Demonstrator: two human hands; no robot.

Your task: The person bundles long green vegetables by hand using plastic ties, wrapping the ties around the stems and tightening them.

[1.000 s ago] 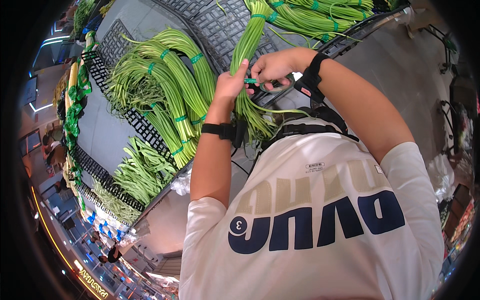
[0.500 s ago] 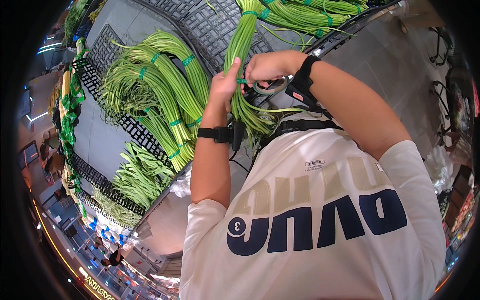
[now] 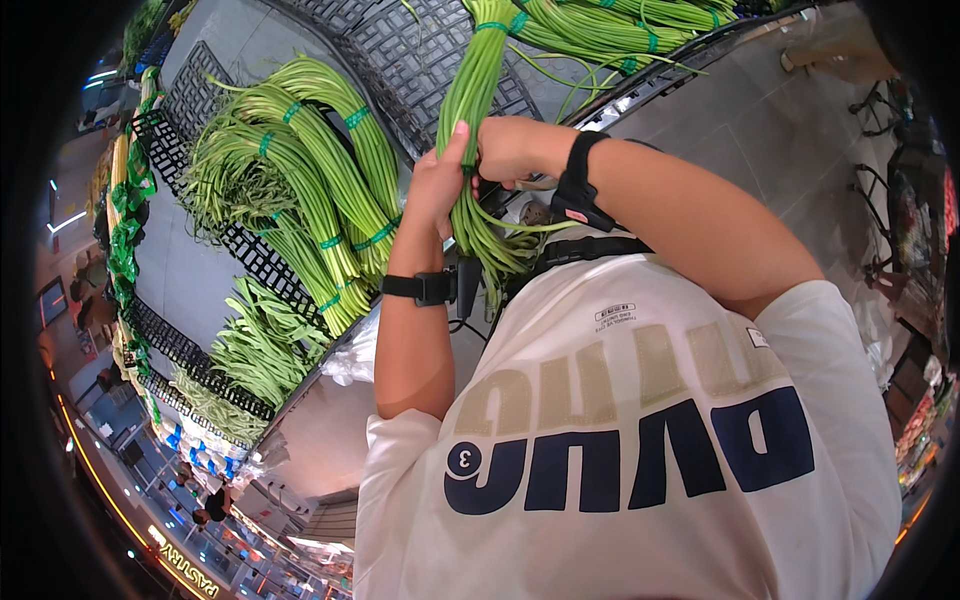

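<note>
In the head view, a dark bin [image 3: 185,270] fills the left side, its grey floor showing between black lattice dividers [image 3: 262,262]. In its upper part lie several bunches of long green stems [image 3: 315,185], bent over in an arc, each bound with green bands. Below one divider is a loose heap of flat green beans [image 3: 265,335], and lower still a pile of thinner, paler beans [image 3: 215,405]. At the top, a second bin with a black lattice floor [image 3: 385,65] holds more banded stem bunches [image 3: 610,30] on its right side, with a few loose stems trailing by its edge.

The held bunch [image 3: 468,95] runs from this upper bin down to the person's waist, with a green band round its upper part and its lower ends spreading near the belt [image 3: 600,248]. The left hand [image 3: 435,190] is clamped round its lower half, thumb laid up along the stems. The right hand [image 3: 510,150] is at the bunch's right side, fingers curled in close to the stems; their tips are hidden, so whether they are closed on anything cannot be told. Each wrist wears a black strap [image 3: 418,288].
</note>
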